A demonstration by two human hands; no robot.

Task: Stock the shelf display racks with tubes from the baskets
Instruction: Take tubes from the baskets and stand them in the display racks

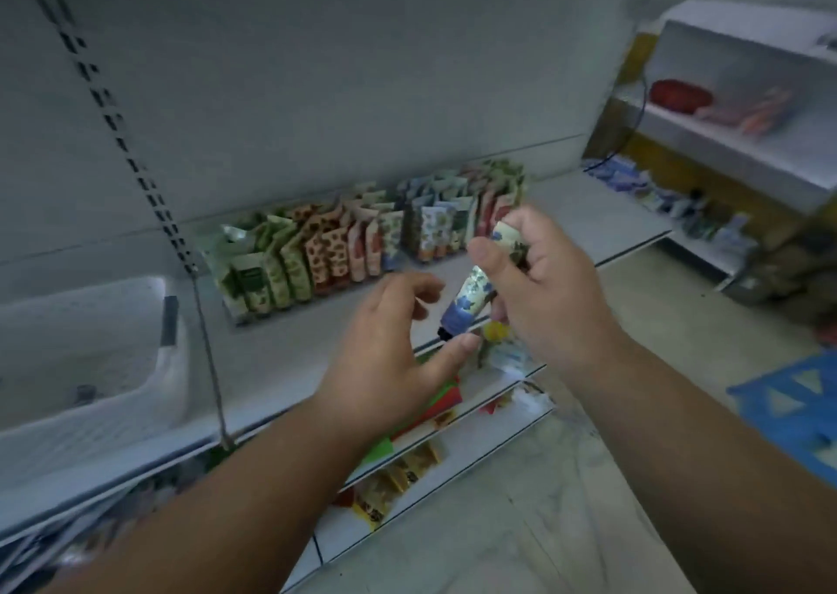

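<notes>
Fingers of the right hand (pixel 548 285) curl round a tube (pixel 475 294), thumb on its near side, holding it tilted with the dark cap down and to the left and the crimped end up past the knuckles; the middle of the tube is covered by the thumb. The left hand (pixel 389 358) is held just beside it with fingers loosely bent and holding nothing, its thumb tip right under the cap; whether it touches the cap cannot be made out through the blur. Both hands are raised in front of the white shelf (pixel 290 358), over its front edge. Farther back on that shelf, display racks (pixel 371 240) hold upright rows of patterned tubes against the back panel, green and orange ones to the left, blue and red ones to the right, the right end partly hidden behind the right hand. A bare strip of shelf lies between the racks and the front edge, and more bare shelf runs to the right of them. A white bin (pixel 90 344) sits to the left, beyond a thin divider. Lower shelves with packets show under the forearms, mostly covered. A blue basket (pixel 797 407) is cut off by the right border. Everything is soft with motion blur; labels are unreadable.
</notes>
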